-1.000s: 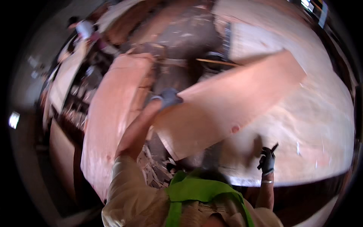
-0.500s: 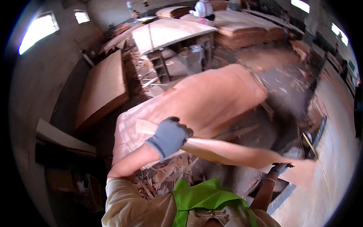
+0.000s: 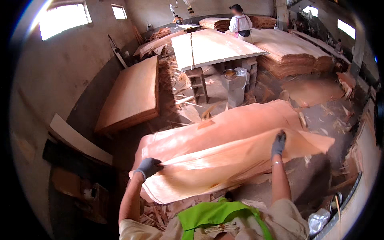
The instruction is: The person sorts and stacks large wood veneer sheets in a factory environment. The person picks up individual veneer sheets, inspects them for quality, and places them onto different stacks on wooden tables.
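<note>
A long thin sheet of wood veneer point(image 3: 224, 160) stretches between my two gloved hands, over a stack of reddish veneer point(image 3: 240, 120). My left hand point(image 3: 149, 167), in a grey glove, is closed on the sheet's left end. On the right, my right hand point(image 3: 279, 144) grips the sheet's upper edge, its arm reaching forward. The sheet bows and folds between them, and its right corner sticks out past the stack. Its lower left part droops over the near side of the stack.
A pale board-topped table point(image 3: 216, 46) on block legs stands beyond, with a bowl point(image 3: 230, 73) on a pillar. Thick veneer stacks lie left point(image 3: 130, 92) and back right point(image 3: 288, 52). A person point(image 3: 241, 25) stands at the back. Wood scraps point(image 3: 182, 80) litter the floor; a pale worktop point(image 3: 360, 192) curves along the right.
The sheet has swung from the right worktop onto the veneer stack. My right hand moved forward and up with it; my left hand moved left and down. The view has shifted too.
</note>
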A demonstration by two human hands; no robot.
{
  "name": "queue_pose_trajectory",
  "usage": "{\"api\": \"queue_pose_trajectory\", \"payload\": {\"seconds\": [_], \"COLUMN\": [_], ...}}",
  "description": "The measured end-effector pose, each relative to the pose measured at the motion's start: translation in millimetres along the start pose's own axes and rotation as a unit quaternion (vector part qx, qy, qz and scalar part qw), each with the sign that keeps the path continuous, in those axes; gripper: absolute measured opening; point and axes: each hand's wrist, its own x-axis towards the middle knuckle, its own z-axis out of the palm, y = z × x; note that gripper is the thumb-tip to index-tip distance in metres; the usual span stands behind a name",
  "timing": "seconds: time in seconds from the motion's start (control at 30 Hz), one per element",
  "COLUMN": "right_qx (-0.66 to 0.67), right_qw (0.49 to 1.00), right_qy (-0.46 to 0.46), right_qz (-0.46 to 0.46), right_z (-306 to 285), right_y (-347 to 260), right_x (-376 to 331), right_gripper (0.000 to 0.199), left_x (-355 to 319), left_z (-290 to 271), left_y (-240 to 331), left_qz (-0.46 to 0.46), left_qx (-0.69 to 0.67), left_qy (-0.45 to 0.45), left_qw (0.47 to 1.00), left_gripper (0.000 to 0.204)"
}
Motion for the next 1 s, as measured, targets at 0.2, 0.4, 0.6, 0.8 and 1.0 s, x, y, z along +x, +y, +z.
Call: {"api": "queue_pose_trajectory", "payload": {"seconds": [0.2,0.4,0.6,0.8,1.0], "right_qx": [-0.016,0.144,0.178,0.272,0.134], "right_qw": [0.938,0.908,0.856,0.769,0.844], "right_qy": [-0.344,-0.394,-0.418,-0.222,-0.057], "right_qz": [0.043,-0.003,0.248,0.535,0.515], "right_z": [126,90,-84,-249,-330], "right_y": [-132,-176,-87,-21,3], "right_x": [-56,-124,-188,-288,-345], "right_gripper": [0.033,0.027,0.023,0.020,0.020], "left_x": [29,29,90,127,146], "left_z": [18,62,112,193,240], "left_y": [-100,-168,-153,-36,140], "left_qz": [-0.185,-0.271,-0.174,0.075,0.316], "left_qx": [0.095,0.177,0.299,0.161,0.083], "left_qy": [-0.042,0.046,0.155,0.127,0.034], "left_qw": [0.977,0.945,0.925,0.976,0.944], "left_gripper": [0.029,0.018,0.056,0.069,0.067]}}
